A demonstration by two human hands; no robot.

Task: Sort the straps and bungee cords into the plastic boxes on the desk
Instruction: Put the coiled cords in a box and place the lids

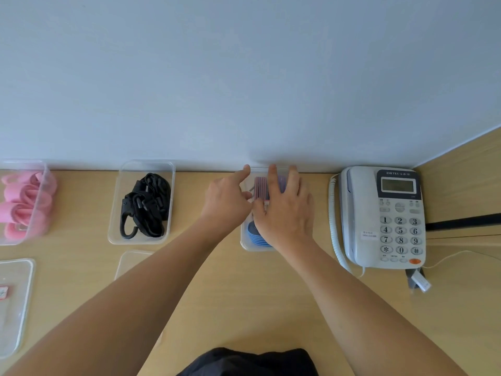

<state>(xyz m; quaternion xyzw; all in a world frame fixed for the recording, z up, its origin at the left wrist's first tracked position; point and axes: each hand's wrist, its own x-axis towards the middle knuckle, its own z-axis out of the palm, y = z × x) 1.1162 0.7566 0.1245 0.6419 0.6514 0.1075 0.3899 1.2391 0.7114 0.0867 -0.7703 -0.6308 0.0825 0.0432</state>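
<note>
Three clear plastic boxes stand in a row against the wall. The left box (45, 175) holds rolled pink straps (24, 204). The middle box (113, 236) holds black bungee cords (146, 207) with hooks. The right box (245, 245) holds blue straps (254, 234) at the front and pink and purple ones (260, 185) at the back. My right hand (287, 213) lies flat over this box, fingers spread. My left hand (225, 204) is at its left rim, index finger stretched to the back corner. A red label shows between my hands; I cannot tell whether a lid lies under them.
A clear lid (16, 308) with a red label lies at the front left. Another lid (130, 263) is partly hidden under my left forearm. A white desk phone (385, 215) with its coiled cord stands right beside the right box. A wooden side panel closes the right.
</note>
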